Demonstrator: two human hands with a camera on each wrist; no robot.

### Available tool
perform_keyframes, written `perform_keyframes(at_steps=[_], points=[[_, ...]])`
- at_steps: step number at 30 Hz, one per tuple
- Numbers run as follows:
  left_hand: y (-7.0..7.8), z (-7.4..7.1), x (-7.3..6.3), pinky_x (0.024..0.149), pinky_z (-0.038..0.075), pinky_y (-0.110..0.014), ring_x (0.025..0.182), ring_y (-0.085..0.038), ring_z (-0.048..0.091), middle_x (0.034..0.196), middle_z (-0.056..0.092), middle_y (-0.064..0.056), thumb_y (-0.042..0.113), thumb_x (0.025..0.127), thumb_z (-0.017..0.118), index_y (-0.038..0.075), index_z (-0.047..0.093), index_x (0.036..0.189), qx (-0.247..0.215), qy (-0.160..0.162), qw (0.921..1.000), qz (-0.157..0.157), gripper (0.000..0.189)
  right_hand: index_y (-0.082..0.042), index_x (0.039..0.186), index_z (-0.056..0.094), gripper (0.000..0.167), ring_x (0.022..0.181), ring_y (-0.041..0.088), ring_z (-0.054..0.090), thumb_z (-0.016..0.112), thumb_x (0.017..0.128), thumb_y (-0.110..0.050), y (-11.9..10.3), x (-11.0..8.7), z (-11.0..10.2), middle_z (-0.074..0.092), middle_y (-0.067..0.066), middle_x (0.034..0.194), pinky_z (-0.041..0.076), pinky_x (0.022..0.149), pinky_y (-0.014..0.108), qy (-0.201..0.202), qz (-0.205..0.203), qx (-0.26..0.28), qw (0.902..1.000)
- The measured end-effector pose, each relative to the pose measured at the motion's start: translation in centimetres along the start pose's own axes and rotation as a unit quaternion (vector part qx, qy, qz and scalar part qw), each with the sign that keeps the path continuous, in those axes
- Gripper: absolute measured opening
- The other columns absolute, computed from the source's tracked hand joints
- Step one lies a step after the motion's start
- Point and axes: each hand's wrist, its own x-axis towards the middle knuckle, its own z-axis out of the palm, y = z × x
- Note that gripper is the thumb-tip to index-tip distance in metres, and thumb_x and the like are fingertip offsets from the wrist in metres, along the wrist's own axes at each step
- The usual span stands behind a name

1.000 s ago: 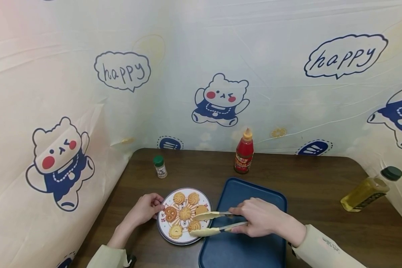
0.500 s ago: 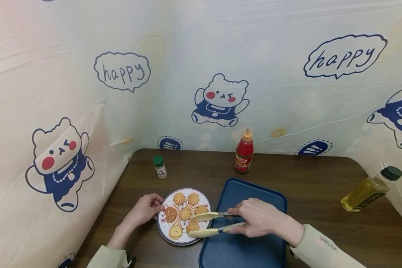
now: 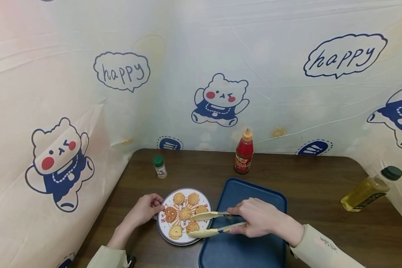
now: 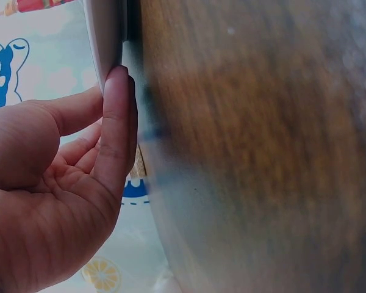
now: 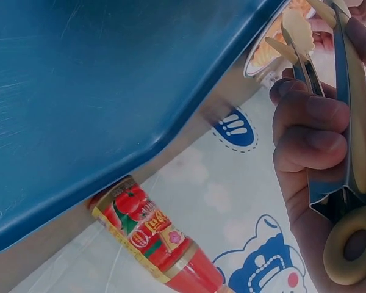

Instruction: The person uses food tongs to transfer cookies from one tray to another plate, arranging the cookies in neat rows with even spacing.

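Observation:
My left hand [image 3: 145, 209] holds the left rim of a round white plate [image 3: 165, 227] with a dark edge. In the left wrist view, the thumb is on one face and the fingers [image 4: 114, 116] are on the other. Several golden cookies [image 3: 185, 213] lie on the plate, one of them pretzel-shaped [image 3: 170, 214]. With my right hand [image 3: 258, 216] I grip metal tongs [image 5: 357, 140] with cream tips and a ring at the end. The spread tips reach over the plate's right side, the lower tip right at a swirled cookie [image 3: 192, 226].
A blue tray [image 3: 254, 186] lies under my right hand, just right of the plate. Behind stand a green-capped shaker [image 3: 160, 167] and a red sauce bottle [image 3: 243, 156]. An oil bottle [image 3: 365, 193] stands at the right of the wooden table. Printed cloth surrounds the table.
Since a second ago the tongs have shifted slightly left, and the swirled cookie at the lower tip has moved slightly left too. The left hand and plate have stayed put.

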Motion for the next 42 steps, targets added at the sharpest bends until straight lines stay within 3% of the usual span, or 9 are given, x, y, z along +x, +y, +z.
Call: perform_keyframes(at_steps=[4, 10, 16, 24, 29, 36, 38, 42], points=[[0.0, 0.0, 0.0, 0.06, 0.058, -0.03, 0.07, -0.019, 0.058, 0.084, 0.058, -0.008, 0.001, 0.09, 0.071, 0.0, 0.065, 0.108, 0.001, 0.0, 1.0, 0.0, 0.018, -0.014, 0.13, 0.067, 0.057, 0.042, 0.003, 0.037, 0.066, 0.091, -0.055, 0.0, -0.1, -0.1, 0.066, -0.012, 0.083, 0.033, 0.039, 0.021, 0.0, 0.002, 0.0, 1.0], [-0.1, 0.0, -0.1, 0.06, 0.058, -0.03, 0.07, -0.019, 0.058, 0.084, 0.057, -0.008, 0.001, 0.09, 0.071, 0.0, 0.065, 0.108, 0.0, 0.001, 1.0, -0.001, 0.019, -0.011, 0.13, 0.067, 0.056, 0.042, 0.002, 0.037, 0.066, 0.092, -0.053, -0.1, -0.5, -0.4, 0.073, 0.004, 0.108, 0.033, 0.039, 0.021, 0.016, -0.005, -0.004, 0.9998], [0.0, -0.1, -0.2, 0.059, 0.058, -0.029, 0.07, -0.019, 0.058, 0.084, 0.058, -0.008, 0.0, 0.09, 0.071, -0.001, 0.065, 0.108, -0.003, 0.0, 1.0, 0.003, 0.018, -0.01, 0.13, 0.066, 0.061, 0.047, -0.002, 0.04, 0.064, 0.092, -0.057, 0.2, -1.2, -0.9, 0.072, 0.007, 0.105, 0.038, 0.044, 0.018, 0.051, -0.019, -0.027, 0.9982], [0.1, -0.1, -0.2, 0.06, 0.058, -0.029, 0.07, -0.019, 0.058, 0.084, 0.058, -0.008, 0.001, 0.091, 0.07, 0.0, 0.065, 0.108, -0.006, -0.003, 1.0, 0.004, 0.018, -0.009, 0.129, 0.066, 0.063, 0.046, -0.003, 0.037, 0.065, 0.09, -0.058, 1.9, -2.8, -0.9, 0.069, 0.001, 0.092, 0.034, 0.042, 0.018, 0.115, -0.007, -0.051, 0.9921], [0.0, -0.1, -0.2, 0.06, 0.058, -0.03, 0.071, -0.019, 0.058, 0.085, 0.058, -0.008, 0.0, 0.091, 0.07, -0.001, 0.065, 0.109, -0.004, -0.002, 1.0, 0.001, 0.019, -0.008, 0.126, 0.067, 0.065, 0.044, -0.004, 0.034, 0.065, 0.088, -0.061, 3.3, -4.2, -0.9, 0.072, 0.005, 0.1, 0.033, 0.042, 0.017, 0.161, 0.023, -0.08, 0.9834], [0.1, 0.0, -0.1, 0.061, 0.058, -0.03, 0.071, -0.019, 0.058, 0.085, 0.057, -0.008, 0.001, 0.09, 0.071, 0.0, 0.065, 0.109, -0.004, 0.001, 1.0, -0.006, 0.019, -0.004, 0.124, 0.068, 0.07, 0.045, -0.004, 0.037, 0.069, 0.085, -0.062, 4.8, -6.4, -0.9, 0.072, 0.008, 0.093, 0.036, 0.044, 0.019, 0.205, 0.081, -0.097, 0.9706], [0.0, 0.0, -0.2, 0.061, 0.058, -0.031, 0.071, -0.019, 0.058, 0.085, 0.057, -0.008, 0.001, 0.091, 0.071, 0.0, 0.065, 0.109, -0.002, 0.001, 1.0, -0.004, 0.019, -0.002, 0.124, 0.068, 0.071, 0.05, -0.003, 0.044, 0.072, 0.083, -0.06, 5.4, -7.0, -0.8, 0.072, 0.009, 0.095, 0.039, 0.046, 0.02, 0.229, 0.094, -0.106, 0.9631], [0.0, 0.0, -0.1, 0.061, 0.058, -0.031, 0.07, -0.019, 0.058, 0.085, 0.057, -0.008, 0.001, 0.09, 0.071, 0.0, 0.065, 0.109, -0.002, 0.001, 1.0, -0.003, 0.019, 0.001, 0.125, 0.066, 0.072, 0.049, -0.002, 0.043, 0.077, 0.081, -0.055, 6.6, -8.4, -0.4, 0.066, 0.0, 0.08, 0.039, 0.046, 0.021, 0.276, 0.131, -0.107, 0.9463]])
